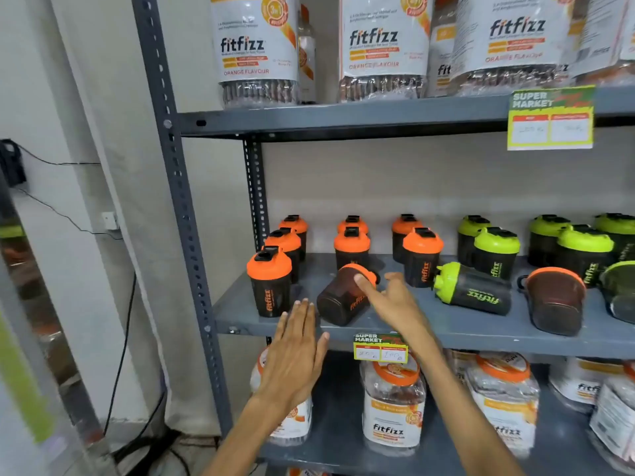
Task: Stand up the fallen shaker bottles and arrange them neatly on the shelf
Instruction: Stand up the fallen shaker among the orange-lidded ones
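Note:
On the grey middle shelf [446,329] a dark shaker with an orange lid [338,300] lies tilted on its side near the front. My right hand [391,300] reaches over it, the thumb touching its orange lid and the fingers spread. My left hand [295,348] is flat and open just in front of the shelf edge, holding nothing. Further right lie a fallen green-lid shaker [474,293], a fallen orange-lid shaker [555,300] and another green one [618,297] at the frame edge. Upright orange-lid shakers [269,283] stand at the left, upright green-lid shakers [496,252] at the right.
Large Fitfizz jars [256,49] fill the shelf above, and more jars [393,407] stand on the shelf below. A yellow price tag [380,348] hangs on the middle shelf's front edge. The grey perforated upright [182,218] bounds the shelf on the left, with cables on the wall beyond.

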Demonstrator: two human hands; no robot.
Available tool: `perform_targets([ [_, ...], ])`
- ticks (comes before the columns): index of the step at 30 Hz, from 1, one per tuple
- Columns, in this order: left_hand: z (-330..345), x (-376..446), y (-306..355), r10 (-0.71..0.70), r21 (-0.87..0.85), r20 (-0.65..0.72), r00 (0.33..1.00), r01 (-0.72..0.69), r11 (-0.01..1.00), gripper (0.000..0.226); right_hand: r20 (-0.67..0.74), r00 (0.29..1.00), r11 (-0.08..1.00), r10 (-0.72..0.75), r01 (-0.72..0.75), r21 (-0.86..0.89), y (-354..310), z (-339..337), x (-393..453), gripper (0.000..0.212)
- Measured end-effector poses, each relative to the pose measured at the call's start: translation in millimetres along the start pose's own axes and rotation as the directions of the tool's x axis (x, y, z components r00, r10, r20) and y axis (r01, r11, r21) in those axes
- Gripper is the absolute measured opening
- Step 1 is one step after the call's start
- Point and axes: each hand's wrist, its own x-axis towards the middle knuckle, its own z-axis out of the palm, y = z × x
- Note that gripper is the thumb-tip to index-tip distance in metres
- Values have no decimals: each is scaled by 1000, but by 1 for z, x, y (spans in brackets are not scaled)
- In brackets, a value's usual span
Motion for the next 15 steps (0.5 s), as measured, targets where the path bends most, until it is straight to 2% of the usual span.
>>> perform_targets([
  [3, 7, 4, -6, 26, 19, 39, 999, -26, 999, 72, 15, 993, 992, 119, -119, -34, -7, 16, 19, 102],
  [5, 11, 6, -8, 44, 37, 55, 998, -46, 998, 71, 32, 987, 986, 159, -157, -59, -9, 24, 30, 113],
  [8, 11, 6, -12, 62, 54, 63, 996, -65, 996, 70, 33, 980, 979, 198, -196, -49, -3, 31, 38, 107],
  [12, 13, 6, -13, 73, 72, 71, 995, -78, 994, 65, 57, 977, 969, 207, -212, 123, 4, 33, 45, 85],
  [15, 13, 8, -14, 79, 76, 67, 995, -84, 994, 66, -31, 984, 962, 177, -166, 217, 7, 30, 43, 93],
])
